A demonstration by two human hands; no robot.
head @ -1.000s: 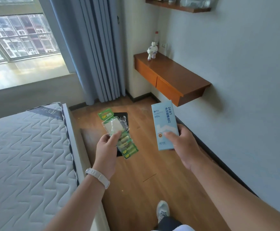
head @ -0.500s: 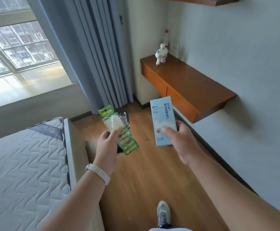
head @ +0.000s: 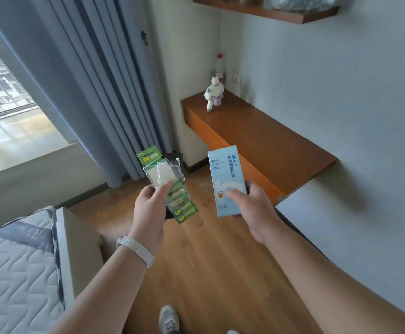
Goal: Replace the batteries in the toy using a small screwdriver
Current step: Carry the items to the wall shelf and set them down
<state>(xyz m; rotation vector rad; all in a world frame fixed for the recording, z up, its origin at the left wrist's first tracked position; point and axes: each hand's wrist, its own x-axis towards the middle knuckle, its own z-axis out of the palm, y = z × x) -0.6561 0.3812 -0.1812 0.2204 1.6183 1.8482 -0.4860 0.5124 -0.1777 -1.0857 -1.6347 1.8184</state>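
Toy, white with purple marks, upright at the far end of a wall-mounted wooden desk, just beside a red-capped bottle and a wall socket; bare desktop stretching to its near corner. Nearer, light-blue screwdriver box printed "24合1 多功能螺丝刀", clamped between thumb and fingers of right hand. Green GP battery pack, clear blister crumpled, pinched in left hand. Open wooden floor between mattress edge and wall.

Grey curtains flank a bright window above wooden floor and floating desk.
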